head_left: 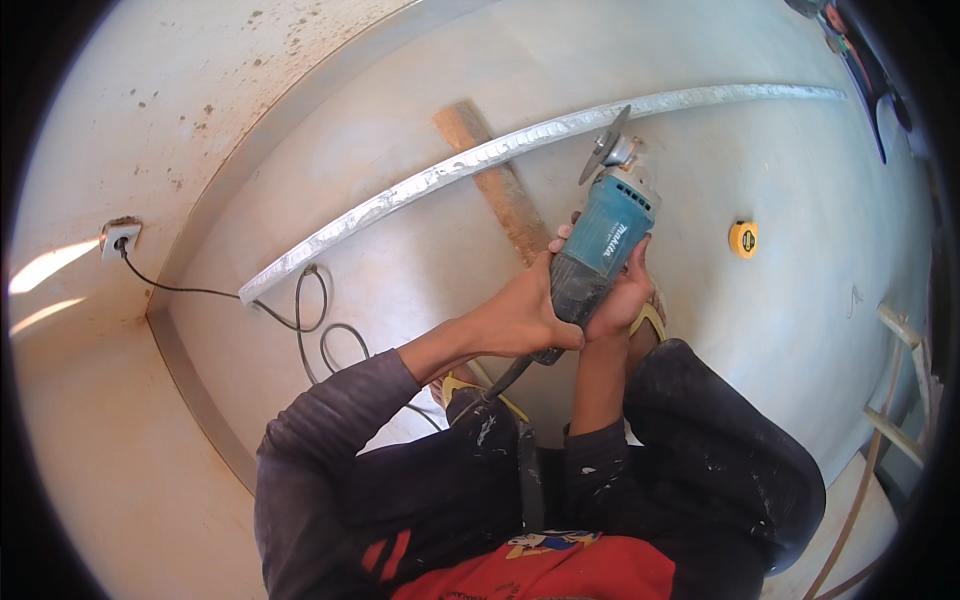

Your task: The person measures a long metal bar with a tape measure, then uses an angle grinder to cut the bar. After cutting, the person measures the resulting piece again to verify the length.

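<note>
A teal and black angle grinder point(600, 230) is held up above my lap, with its thin disc point(605, 145) toward the top of the view. My left hand point(530, 305) is closed on its black rear section, thumb across the housing. My right hand point(625, 290) grips the grinder from the right and underneath, partly hidden by it. Below and beyond the grinder, a long silvery metal strip point(400, 200) lies crosswise over a short wooden board point(495, 190). The grinder's black cord point(515, 372) runs down from its rear end.
A yellow tape measure point(743, 238) lies at the right. A wall socket point(121, 239) with a plug is at the left, with loose cord on the floor point(700, 140). Dark-handled tools point(862, 75) lie at upper right, pale strips point(900, 325) at lower right. My sandaled feet are partly visible.
</note>
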Tool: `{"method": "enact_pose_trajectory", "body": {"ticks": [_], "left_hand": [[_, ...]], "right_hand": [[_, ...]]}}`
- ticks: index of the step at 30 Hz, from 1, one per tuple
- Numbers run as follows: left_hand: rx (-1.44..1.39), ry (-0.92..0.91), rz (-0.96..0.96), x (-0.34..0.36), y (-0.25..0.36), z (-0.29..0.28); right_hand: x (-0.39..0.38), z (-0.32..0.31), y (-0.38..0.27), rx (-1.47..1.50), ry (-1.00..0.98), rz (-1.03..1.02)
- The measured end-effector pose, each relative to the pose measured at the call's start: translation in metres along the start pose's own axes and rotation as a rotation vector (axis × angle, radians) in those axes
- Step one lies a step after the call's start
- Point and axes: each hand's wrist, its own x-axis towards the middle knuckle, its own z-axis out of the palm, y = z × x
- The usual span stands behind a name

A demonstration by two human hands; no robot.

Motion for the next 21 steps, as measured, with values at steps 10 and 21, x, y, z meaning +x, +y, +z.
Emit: {"method": "enact_pose_trajectory", "body": {"ticks": [10, 21], "left_hand": [[0.047, -0.034, 0.084, 0.014, -0.017, 0.005], [0.053, -0.080, 0.150, 0.020, -0.013, -0.011]], "right_hand": [[0.008, -0.005, -0.010, -0.022, 0.040, 0.014], [0.008, 0.005, -0.001, -0.144, -0.185, -0.103]]}}
